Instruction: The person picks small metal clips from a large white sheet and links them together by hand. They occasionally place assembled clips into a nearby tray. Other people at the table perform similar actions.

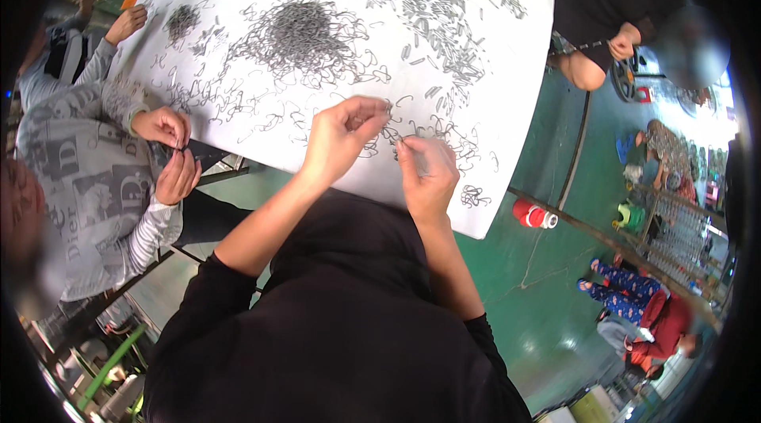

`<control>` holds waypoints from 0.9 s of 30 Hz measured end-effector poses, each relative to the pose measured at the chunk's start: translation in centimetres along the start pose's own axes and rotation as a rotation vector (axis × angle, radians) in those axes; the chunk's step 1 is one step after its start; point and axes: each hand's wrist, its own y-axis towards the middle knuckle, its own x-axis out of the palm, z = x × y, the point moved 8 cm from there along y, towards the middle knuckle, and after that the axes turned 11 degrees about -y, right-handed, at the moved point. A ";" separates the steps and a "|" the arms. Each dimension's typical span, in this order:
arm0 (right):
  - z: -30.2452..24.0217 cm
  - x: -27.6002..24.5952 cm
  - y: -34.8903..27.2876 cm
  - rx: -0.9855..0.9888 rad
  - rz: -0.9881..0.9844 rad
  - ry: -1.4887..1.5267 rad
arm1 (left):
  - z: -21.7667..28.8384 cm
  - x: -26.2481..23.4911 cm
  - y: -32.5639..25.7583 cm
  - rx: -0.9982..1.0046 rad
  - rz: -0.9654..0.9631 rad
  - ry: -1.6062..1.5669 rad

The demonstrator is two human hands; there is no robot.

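Over the near edge of the white table (507,90), the left hand (342,136) has its thumb and fingers drawn close together, and the right hand (429,177), just beside it, has its thumb near its bent fingers; both are blurred, so I cannot tell whether either holds a piece. Loose dark wire hooks (468,150) lie around the fingertips, with a small cluster (474,196) by the right corner. Farther off are a dense heap (301,30) of hooks and scattered grey strips (448,26).

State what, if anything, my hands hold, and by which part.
Cannot be told: left hand and right hand are blurred at the fingers, near small dark wire pieces.
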 end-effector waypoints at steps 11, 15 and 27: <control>-3.9 3.5 -0.7 -0.277 -0.170 0.020 | 0.4 -4.4 -6.3 0.169 0.368 -0.021; -4.7 4.4 -0.4 -0.311 -0.205 0.050 | -0.3 -5.2 -6.3 0.151 0.387 -0.151; -5.7 7.1 1.5 -0.354 -0.247 -0.004 | -0.4 -7.2 -4.0 0.192 0.384 -0.060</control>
